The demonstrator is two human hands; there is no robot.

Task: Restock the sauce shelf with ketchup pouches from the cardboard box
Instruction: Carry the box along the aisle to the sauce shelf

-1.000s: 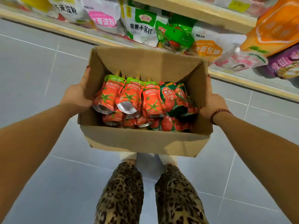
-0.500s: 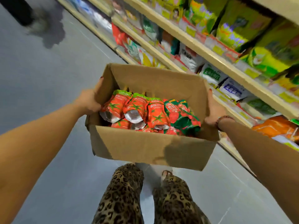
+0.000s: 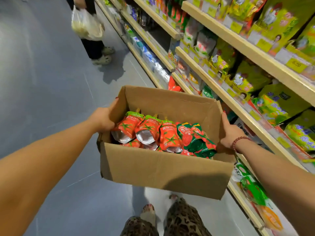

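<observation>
Left hand [image 3: 104, 119], right hand [image 3: 230, 135] grip cardboard box [image 3: 162, 169]; person [image 3: 95, 45], bag [image 3: 87, 26] ahead by shelves [image 3: 211, 81].

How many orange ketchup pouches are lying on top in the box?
3, in a row atop the pile in the brown cardboard box: left pouch, middle pouch, right pouch beside the dark green pouches. More orange ones peek out underneath; others may be hidden.

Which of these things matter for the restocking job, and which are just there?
Job: cardboard box; ketchup pouches inside it; left hand and right hand holding the box.
Just there: yellow-green packets; another shopper's plastic bag.
</observation>
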